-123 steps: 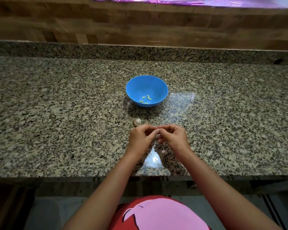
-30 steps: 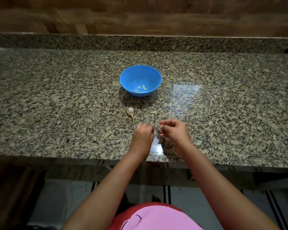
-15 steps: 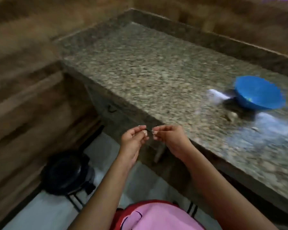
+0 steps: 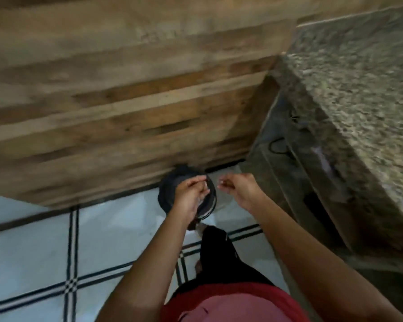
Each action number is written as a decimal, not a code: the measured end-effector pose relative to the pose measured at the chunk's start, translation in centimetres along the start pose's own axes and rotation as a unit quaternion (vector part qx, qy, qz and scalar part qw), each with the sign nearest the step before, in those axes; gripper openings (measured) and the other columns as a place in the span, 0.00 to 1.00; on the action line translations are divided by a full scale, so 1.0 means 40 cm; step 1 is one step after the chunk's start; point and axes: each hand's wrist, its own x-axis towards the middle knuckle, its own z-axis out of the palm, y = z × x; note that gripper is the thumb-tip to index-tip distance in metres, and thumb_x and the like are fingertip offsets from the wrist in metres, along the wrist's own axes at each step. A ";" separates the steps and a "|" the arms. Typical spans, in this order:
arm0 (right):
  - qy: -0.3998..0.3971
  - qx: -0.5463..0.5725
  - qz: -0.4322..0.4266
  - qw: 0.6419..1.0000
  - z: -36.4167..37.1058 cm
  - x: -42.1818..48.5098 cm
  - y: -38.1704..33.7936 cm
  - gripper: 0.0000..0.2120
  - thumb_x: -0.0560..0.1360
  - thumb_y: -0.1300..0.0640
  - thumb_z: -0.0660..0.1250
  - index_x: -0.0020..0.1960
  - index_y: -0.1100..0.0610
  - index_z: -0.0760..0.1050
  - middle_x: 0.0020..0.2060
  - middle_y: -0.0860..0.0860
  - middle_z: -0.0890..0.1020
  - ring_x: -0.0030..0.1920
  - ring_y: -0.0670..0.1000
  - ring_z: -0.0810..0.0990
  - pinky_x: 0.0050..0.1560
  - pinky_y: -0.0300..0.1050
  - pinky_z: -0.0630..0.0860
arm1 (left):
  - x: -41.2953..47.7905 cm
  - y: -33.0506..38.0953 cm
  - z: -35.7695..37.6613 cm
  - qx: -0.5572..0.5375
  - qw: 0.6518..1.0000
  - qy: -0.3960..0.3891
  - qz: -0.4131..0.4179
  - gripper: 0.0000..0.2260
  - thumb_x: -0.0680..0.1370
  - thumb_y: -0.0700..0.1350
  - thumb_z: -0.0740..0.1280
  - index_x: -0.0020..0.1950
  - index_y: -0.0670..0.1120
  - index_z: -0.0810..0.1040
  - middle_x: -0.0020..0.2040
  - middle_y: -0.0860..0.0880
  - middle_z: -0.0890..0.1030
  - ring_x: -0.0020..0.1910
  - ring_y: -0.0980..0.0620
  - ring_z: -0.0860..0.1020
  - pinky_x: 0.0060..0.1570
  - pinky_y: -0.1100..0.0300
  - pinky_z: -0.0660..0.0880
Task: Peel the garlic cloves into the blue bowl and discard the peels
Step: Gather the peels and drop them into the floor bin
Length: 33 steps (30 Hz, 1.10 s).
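Swung left and down since before, away from the counter [image 4: 358, 89] — now over a black bin [image 4: 166, 194] on the floor [image 4: 102, 240], near the wooden wall [image 4: 126, 101]. Hands just apart: left hand [image 4: 191, 194] above the bin, fingers [image 4: 199, 180] curled, cannot tell on what; right hand [image 4: 240, 189] beside it, pinching a small pale bit [image 4: 221, 181].

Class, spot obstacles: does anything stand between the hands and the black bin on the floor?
Nothing visible does: the left hand is over the black bin, the right hand beside its rim. Blur hides any lid.
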 end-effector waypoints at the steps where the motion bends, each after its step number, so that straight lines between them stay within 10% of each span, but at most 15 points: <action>1: -0.010 -0.008 0.009 1.000 0.029 0.030 0.005 0.11 0.75 0.72 0.61 0.35 0.65 0.71 0.28 0.57 0.75 0.32 0.51 0.75 0.29 0.38 0.78 | 0.024 0.011 -0.015 -0.008 1.000 0.014 -0.009 0.09 0.78 0.30 0.60 0.42 0.39 0.76 0.37 0.44 0.76 0.37 0.52 0.75 0.36 0.66 0.78; 7: -0.009 -0.036 0.082 0.996 0.135 0.196 0.043 0.09 0.76 0.71 0.61 0.37 0.65 0.72 0.34 0.59 0.75 0.36 0.52 0.76 0.43 0.45 0.77 | 0.159 0.013 -0.083 -0.008 0.995 0.071 -0.063 0.07 0.76 0.26 0.60 0.47 0.34 0.76 0.40 0.42 0.75 0.38 0.50 0.75 0.50 0.55 0.76; 13: 0.031 -0.079 0.064 0.994 0.206 0.363 0.124 0.11 0.75 0.69 0.63 0.34 0.62 0.74 0.32 0.54 0.77 0.34 0.50 0.76 0.33 0.35 0.77 | 0.343 -0.068 -0.095 -0.003 0.983 0.079 -0.167 0.13 0.77 0.29 0.58 0.35 0.40 0.70 0.34 0.44 0.70 0.27 0.53 0.69 0.33 0.63 0.69; 17: 0.077 -0.149 0.049 0.985 0.221 0.451 0.207 0.13 0.74 0.61 0.67 0.31 0.55 0.77 0.29 0.51 0.79 0.38 0.54 0.79 0.45 0.50 0.77 | 0.460 -0.116 -0.099 -0.052 0.966 0.129 -0.216 0.12 0.78 0.34 0.60 0.34 0.42 0.71 0.33 0.44 0.71 0.30 0.51 0.69 0.35 0.60 0.67; 22: -0.075 -0.215 0.081 0.970 0.247 0.480 0.270 0.13 0.79 0.54 0.60 0.59 0.57 0.79 0.54 0.53 0.81 0.57 0.53 0.77 0.60 0.45 0.71 | 0.544 -0.112 -0.104 -0.178 0.939 0.073 -0.285 0.26 0.79 0.62 0.55 0.60 0.41 0.72 0.55 0.41 0.75 0.60 0.43 0.73 0.63 0.50 0.67; 27: -0.126 -0.398 -0.047 0.908 0.243 0.490 0.284 0.22 0.82 0.51 0.52 0.75 0.54 0.58 0.74 0.54 0.61 0.74 0.53 0.60 0.74 0.53 0.56 | 0.553 -0.050 -0.122 -0.221 0.929 0.006 -0.295 0.33 0.78 0.65 0.50 0.72 0.40 0.66 0.70 0.42 0.70 0.70 0.43 0.67 0.69 0.52 0.61; 33: -0.150 -0.310 -0.094 0.934 0.244 0.398 0.191 0.19 0.83 0.55 0.52 0.71 0.58 0.66 0.68 0.56 0.71 0.65 0.50 0.71 0.63 0.36 0.66 | 0.466 0.026 -0.077 -0.102 0.964 -0.010 -0.245 0.27 0.79 0.63 0.55 0.54 0.38 0.76 0.53 0.41 0.79 0.55 0.46 0.77 0.59 0.54 0.69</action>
